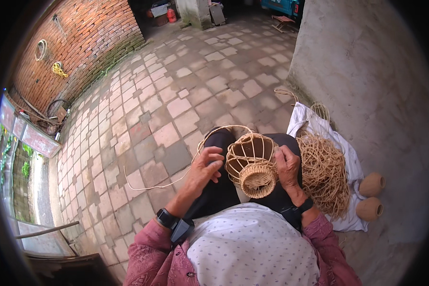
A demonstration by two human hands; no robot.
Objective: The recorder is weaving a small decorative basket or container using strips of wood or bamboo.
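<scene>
- Basket (256,177) above the lap, between the knees of dark trousers (218,139), round woven end toward the body, bare ribs spreading away from it to a wider rim.
- Right hand (287,167) at the right side of the basket, grip pinching the edge between thumb and fingers.
- Left hand (206,165) just left of the basket and apart from it, grip loosely spread, fingers half bent; cannot tell about any contact with the strand (150,188).
- Strand arching from the top of the basket over the left knee, passing close by the left hand, then curving off to the left.
- Heap of tan cord (324,174) beside the right knee, on a white cloth (301,117).
- Two round tan pots (372,185) at the right edge of the cloth, openings facing right.
- Yellow rope (58,69) hanging on a brick wall (90,43), upper left.
</scene>
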